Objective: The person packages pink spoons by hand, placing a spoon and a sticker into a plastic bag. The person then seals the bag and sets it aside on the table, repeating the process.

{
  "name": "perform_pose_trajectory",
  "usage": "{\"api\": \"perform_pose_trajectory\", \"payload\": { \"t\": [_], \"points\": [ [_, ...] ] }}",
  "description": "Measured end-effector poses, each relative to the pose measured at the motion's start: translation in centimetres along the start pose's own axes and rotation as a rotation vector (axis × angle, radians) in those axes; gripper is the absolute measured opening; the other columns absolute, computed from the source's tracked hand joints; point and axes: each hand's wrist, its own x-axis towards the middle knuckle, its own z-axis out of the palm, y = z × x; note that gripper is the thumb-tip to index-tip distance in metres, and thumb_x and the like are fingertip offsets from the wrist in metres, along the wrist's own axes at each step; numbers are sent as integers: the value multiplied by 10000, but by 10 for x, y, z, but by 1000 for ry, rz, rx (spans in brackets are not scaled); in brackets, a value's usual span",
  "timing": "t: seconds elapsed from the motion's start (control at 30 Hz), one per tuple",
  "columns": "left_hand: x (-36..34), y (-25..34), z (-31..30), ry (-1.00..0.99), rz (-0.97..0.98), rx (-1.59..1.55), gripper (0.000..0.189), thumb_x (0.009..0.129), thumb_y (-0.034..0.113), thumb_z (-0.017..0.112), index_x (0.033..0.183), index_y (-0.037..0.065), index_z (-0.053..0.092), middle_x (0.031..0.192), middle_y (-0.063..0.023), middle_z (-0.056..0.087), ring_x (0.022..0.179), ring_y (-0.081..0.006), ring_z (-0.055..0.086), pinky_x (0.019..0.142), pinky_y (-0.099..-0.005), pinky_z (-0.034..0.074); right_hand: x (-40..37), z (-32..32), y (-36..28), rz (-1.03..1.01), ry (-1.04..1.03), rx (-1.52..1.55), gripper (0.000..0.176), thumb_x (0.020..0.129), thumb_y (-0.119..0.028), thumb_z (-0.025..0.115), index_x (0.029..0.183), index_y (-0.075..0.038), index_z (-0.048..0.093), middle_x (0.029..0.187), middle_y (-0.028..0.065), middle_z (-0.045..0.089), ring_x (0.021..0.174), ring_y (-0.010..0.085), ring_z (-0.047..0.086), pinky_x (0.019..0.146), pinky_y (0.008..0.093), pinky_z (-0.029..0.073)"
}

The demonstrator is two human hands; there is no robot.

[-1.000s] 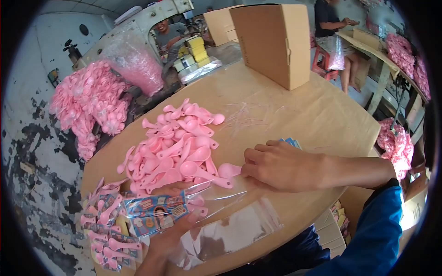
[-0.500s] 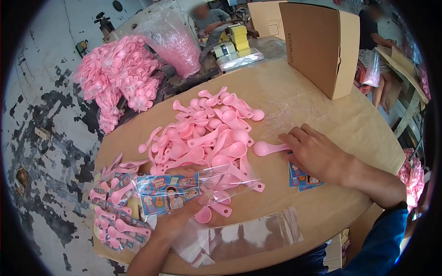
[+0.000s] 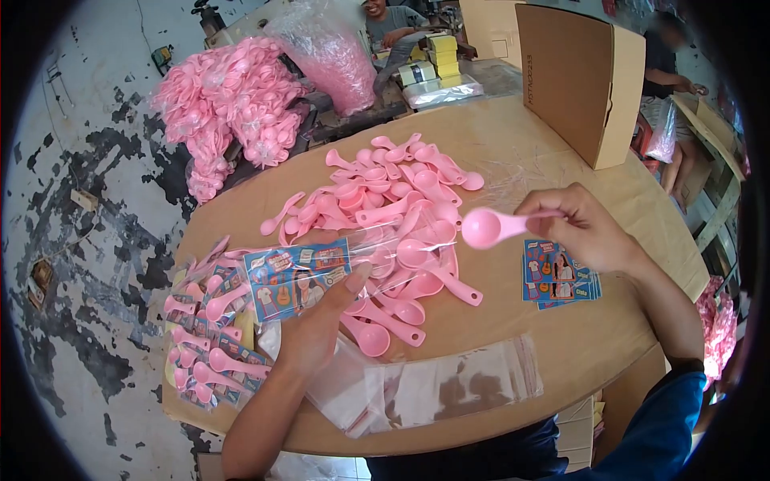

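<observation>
Peeling, dark-patched pale wall (image 3: 72, 160) stands left of a brown-topped table (image 3: 593, 337) with curved edges.

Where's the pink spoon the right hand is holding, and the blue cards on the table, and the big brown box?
Pink spoon (image 3: 482, 229), head view, on its round bowl.
Blue cards (image 3: 552, 275), head view, on the top card.
Cardboard box (image 3: 564, 84), head view, on its broad side.

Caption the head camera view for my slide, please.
Right hand holding a pink spoon, left hand a bagged card.
</observation>
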Motion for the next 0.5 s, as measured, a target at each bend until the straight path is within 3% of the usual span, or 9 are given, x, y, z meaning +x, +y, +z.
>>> {"api": "perform_pose_trajectory", "payload": {
  "t": [0.27, 0.37, 0.5],
  "points": [
    [-4, -2, 6, -188, -33, -112, 558, 788, -45, 704, 1280, 24, 449, 1256, -157, 563, 1123, -225, 585, 966, -372, 495, -8, 20, -14, 0, -114, 107, 169, 913, -35, 499, 1006, 21, 628, 754, 34, 582, 694, 41, 459, 614, 231, 388],
    [-12, -10, 2, -117, -194, -22, 568, 789, -45, 710, 1286, 29, 445, 1264, -170, 562, 1115, -238, 593, 930, -368, 519, -9, 26, -20, -69, -205, 171, 205, 923, -62, 501, 1072, 5, 625, 774, 70, 592, 689, 84, 516, 628, 253, 417],
    [-15, -12, 18, -215, -174, -35, 617, 799, -19, 723, 1324, 41, 403, 1257, -170, 574, 1121, -243, 592, 861, -353, 547, -11, 30, -38, -101, -352, 275, 244, 923, -76, 516, 1143, -13, 600, 810, 101, 615, 709, 149, 592, 654, 274, 454]
  ]
}}
